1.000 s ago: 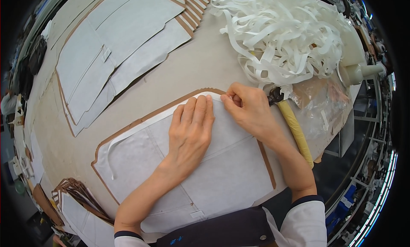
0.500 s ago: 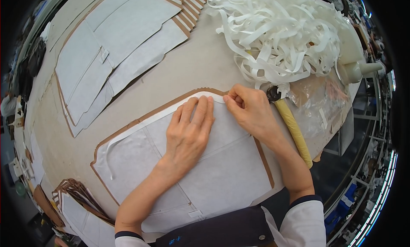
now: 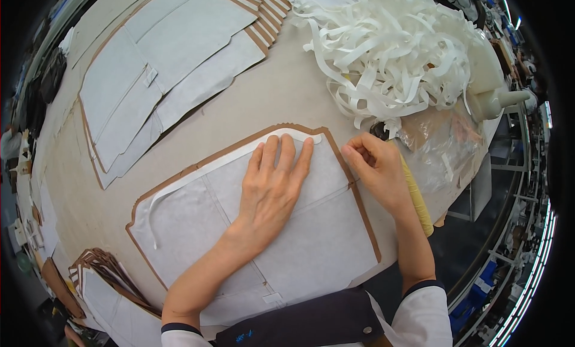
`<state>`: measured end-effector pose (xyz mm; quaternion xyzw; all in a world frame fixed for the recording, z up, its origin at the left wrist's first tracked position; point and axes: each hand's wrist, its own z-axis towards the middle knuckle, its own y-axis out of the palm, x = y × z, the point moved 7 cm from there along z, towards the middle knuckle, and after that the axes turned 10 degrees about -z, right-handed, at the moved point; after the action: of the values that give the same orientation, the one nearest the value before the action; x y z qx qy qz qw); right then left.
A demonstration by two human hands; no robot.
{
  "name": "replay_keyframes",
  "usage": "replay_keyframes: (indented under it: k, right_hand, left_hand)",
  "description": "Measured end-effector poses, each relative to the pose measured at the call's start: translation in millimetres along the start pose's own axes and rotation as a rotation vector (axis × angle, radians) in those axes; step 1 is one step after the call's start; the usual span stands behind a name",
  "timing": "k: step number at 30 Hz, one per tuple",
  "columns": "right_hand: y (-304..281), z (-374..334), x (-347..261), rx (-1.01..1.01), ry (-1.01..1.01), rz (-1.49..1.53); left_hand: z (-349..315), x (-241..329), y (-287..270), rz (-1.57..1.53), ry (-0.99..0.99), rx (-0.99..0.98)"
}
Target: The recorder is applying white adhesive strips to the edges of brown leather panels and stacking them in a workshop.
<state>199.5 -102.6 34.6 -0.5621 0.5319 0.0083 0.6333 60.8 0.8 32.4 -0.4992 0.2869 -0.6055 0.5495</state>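
Note:
A large panel [image 3: 311,239] with a whitish backing and brown edges lies on the table before me. White tape [image 3: 218,160] runs along its far edge; its left end curls loose on the panel and its right end lies flat near the far right corner. My left hand [image 3: 272,185] rests flat, fingers spread, with the fingertips on the tape. Just beyond the panel's right edge, my right hand [image 3: 377,170] hovers with thumb and fingers curled together, and nothing shows between them. Close by it lies a hammer with a dark head [image 3: 378,130] and a yellow-wrapped handle [image 3: 417,194].
A tangled heap of white tape strips [image 3: 389,53] fills the far right, with a pale spouted bottle [image 3: 488,104] and clear plastic wrap [image 3: 434,137] beside it. Stacked backed panels [image 3: 173,53] lie far left. Smaller pieces [image 3: 108,281] are piled near left.
My right hand has let go of the tape's right end and moved right and nearer, off the panel. My left hand has shifted slightly right, its fingers spreading over the tape.

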Motion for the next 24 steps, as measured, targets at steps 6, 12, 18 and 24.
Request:
replay_keyframes:
  k: [6,12,18,24]
  right_hand:
    - [-4,-2,-21,0.213,-0.286,-0.039]
    - [11,0,-27,0.289,-0.487,-0.104]
    - [35,-18,-52,0.346,-0.733,-0.519]
    - [41,-15,-72,0.352,-0.715,-0.541]
  left_hand:
    - [2,0,-1,-0.087,-0.032,0.011]
    - [1,4,0,-0.066,-0.033,0.032]
    - [-15,-7,-13,-0.216,-0.031,0.087]
    - [-89,-72,-98,-0.165,-0.272,0.176]
